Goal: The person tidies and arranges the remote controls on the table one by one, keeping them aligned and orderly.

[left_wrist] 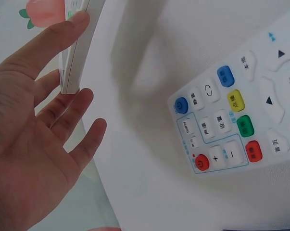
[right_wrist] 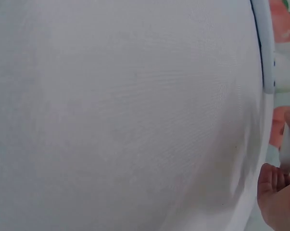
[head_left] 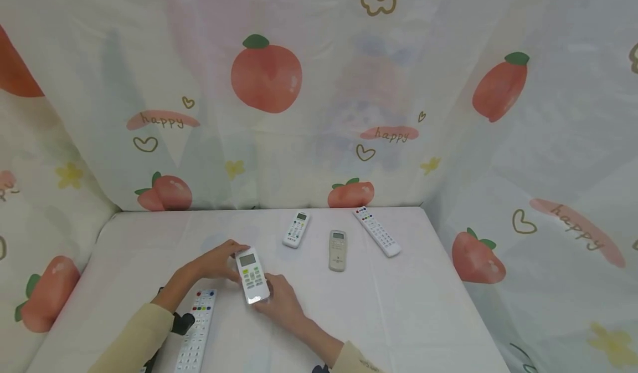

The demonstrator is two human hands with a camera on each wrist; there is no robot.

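Observation:
A white air-conditioner remote control (head_left: 253,277) with a grey screen and green and yellow buttons is held up over the table, its face toward the head camera. My left hand (head_left: 217,261) pinches it near the screen end, the thumb on one side and fingertips behind, as the left wrist view shows along its thin edge (left_wrist: 76,62). At the lower right side of the same remote, my right hand (head_left: 283,303) grips its bottom end. Only part of that hand (right_wrist: 280,199) enters the right wrist view, at the edge.
A long white remote (head_left: 198,328) with coloured buttons lies by the left forearm, beside a dark one partly hidden by the sleeve. Farther back lie a small white remote (head_left: 296,230), a beige remote (head_left: 338,251) and another long white remote (head_left: 377,231). Fruit-printed curtains (head_left: 309,157) enclose the table.

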